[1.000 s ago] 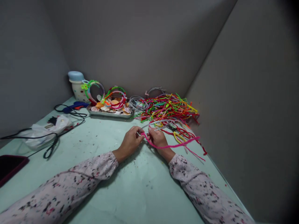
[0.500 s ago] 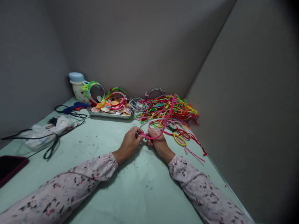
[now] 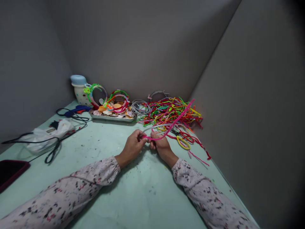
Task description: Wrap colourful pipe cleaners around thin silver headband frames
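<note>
Above the table, my left hand [image 3: 133, 147] is closed, its thumb and finger pinching a bright pink pipe cleaner [image 3: 179, 117] together with a thin grey hoop [image 3: 154, 126]. Close beside it, my right hand [image 3: 163, 147] is closed on the same hoop, fingertips almost meeting those of the left. From between the fingers the pipe cleaner runs across the front of my right hand and rises to a free end at the upper right. The hoop arches behind both hands. My fingers hide exactly where pipe cleaner and hoop meet.
Behind my hands lie a metal tray [image 3: 114, 119] of shells with decorated hoops, coiled grey wire [image 3: 141, 107] and a heap of coloured pipe cleaners [image 3: 169, 109]. On the left are a lidded cup [image 3: 82, 95], blue glue gun [image 3: 77, 110], black cord [image 3: 56, 146], plastic bag [image 3: 39, 140] and phone [image 3: 13, 171].
The pink pipe cleaner's free end has swung right and lies lower, and its curve has straightened. Both hands stay in nearly the same place, still closed.
</note>
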Demonstrator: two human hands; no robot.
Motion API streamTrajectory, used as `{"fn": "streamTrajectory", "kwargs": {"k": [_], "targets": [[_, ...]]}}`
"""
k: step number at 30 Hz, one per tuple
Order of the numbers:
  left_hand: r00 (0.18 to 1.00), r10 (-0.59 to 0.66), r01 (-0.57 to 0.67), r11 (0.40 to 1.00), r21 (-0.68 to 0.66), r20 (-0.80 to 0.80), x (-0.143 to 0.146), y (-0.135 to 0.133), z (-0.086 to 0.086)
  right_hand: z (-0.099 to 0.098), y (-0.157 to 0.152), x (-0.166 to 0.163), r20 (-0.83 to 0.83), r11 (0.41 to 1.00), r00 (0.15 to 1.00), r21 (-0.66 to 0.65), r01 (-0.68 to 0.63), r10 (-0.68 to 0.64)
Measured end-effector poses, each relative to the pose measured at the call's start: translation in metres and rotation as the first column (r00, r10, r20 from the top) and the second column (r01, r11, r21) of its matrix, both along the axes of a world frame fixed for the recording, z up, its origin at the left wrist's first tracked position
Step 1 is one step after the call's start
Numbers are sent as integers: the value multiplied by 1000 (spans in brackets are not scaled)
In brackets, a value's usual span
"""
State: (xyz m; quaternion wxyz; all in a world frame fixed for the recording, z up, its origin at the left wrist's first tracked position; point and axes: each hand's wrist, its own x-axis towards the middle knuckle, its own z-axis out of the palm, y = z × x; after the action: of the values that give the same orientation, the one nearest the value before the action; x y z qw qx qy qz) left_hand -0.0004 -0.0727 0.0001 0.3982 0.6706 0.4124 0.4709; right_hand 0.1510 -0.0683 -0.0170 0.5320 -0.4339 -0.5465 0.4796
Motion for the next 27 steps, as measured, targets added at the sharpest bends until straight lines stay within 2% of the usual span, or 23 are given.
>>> {"fn": "streamTrajectory", "kwargs": {"k": [12,18,23,27], "targets": [[992,-53,67,991,-116,113,0,3,-1,3,-3,1,1,999,999,-13,-33,33],[972,-76,115,978,-173,220,1,3,-1,4,-4,2,19,999,999,-28,-36,36],[967,-36,106,957,-269,251,2,4,0,5,-6,2,39,996,999,-81,-26,29],[962,-32,120,942,-314,270,3,5,2,3,-5,1,9,997,999,-59,-40,40]]}}
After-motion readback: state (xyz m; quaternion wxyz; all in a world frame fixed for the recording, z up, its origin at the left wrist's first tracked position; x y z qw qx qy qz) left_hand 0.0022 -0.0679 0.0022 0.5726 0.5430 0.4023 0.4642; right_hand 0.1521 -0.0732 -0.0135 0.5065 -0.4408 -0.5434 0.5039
